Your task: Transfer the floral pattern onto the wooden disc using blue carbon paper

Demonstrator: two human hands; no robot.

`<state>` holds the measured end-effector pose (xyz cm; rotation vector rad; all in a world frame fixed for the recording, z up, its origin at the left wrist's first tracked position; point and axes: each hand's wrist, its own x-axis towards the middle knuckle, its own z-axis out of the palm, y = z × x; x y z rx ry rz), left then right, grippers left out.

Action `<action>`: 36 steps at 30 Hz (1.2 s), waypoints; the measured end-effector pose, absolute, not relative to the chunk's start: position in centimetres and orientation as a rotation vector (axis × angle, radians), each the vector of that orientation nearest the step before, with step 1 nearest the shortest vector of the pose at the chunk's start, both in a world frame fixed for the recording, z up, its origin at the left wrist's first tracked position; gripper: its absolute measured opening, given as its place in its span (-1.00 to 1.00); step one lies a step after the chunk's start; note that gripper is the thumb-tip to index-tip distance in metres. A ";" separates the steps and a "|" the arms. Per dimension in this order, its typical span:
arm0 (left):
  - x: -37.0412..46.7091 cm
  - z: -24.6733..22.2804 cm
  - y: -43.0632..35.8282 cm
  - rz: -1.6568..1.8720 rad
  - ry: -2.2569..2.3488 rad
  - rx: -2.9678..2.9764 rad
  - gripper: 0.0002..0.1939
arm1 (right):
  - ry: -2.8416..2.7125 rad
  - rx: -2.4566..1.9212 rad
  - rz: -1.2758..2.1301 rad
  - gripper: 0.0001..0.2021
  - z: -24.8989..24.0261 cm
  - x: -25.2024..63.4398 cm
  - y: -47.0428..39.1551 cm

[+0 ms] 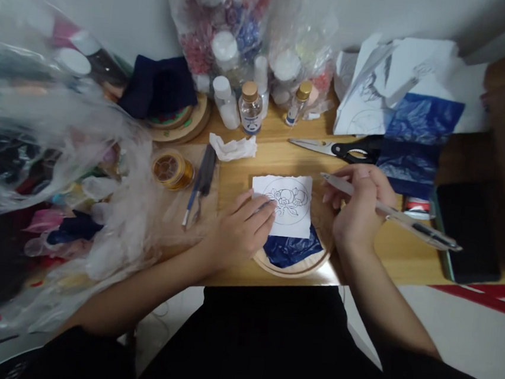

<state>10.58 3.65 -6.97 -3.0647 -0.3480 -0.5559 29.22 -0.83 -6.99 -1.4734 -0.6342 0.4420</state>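
A square of white paper with a line drawing of flowers in a circle lies over dark blue carbon paper. Beneath both is a round wooden hoop. My left hand rests flat on the paper's left side, fingers stretched out, holding nothing. My right hand grips a pen with a pale barrel, just right of the paper. The pen's tip is raised clear of the drawing. My right fingers hide part of the hoop's right edge.
Black-handled scissors, a crumpled tissue and small bottles lie behind the hoop. A spool of golden thread and brushes are on the left, beside cluttered plastic bags. A phone and more carbon paper are right.
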 end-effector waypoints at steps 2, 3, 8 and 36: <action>10.7 -6.7 3.6 -0.495 -0.335 -3.070 -0.83 | -0.653 -1.458 0.451 -0.75 -7.0 29.5 -1.0; 10.8 -6.5 3.5 -0.463 -0.335 -3.071 -0.83 | -0.661 -1.456 0.462 -0.74 -7.0 29.6 -1.1; 11.2 -5.8 3.3 -0.382 -0.313 -3.041 -0.81 | -0.653 -1.447 0.533 -0.56 -6.8 29.6 -1.3; 10.5 -7.8 3.9 -0.630 -0.344 -3.219 -0.77 | -0.876 -1.677 0.596 -0.77 -8.0 27.6 -2.1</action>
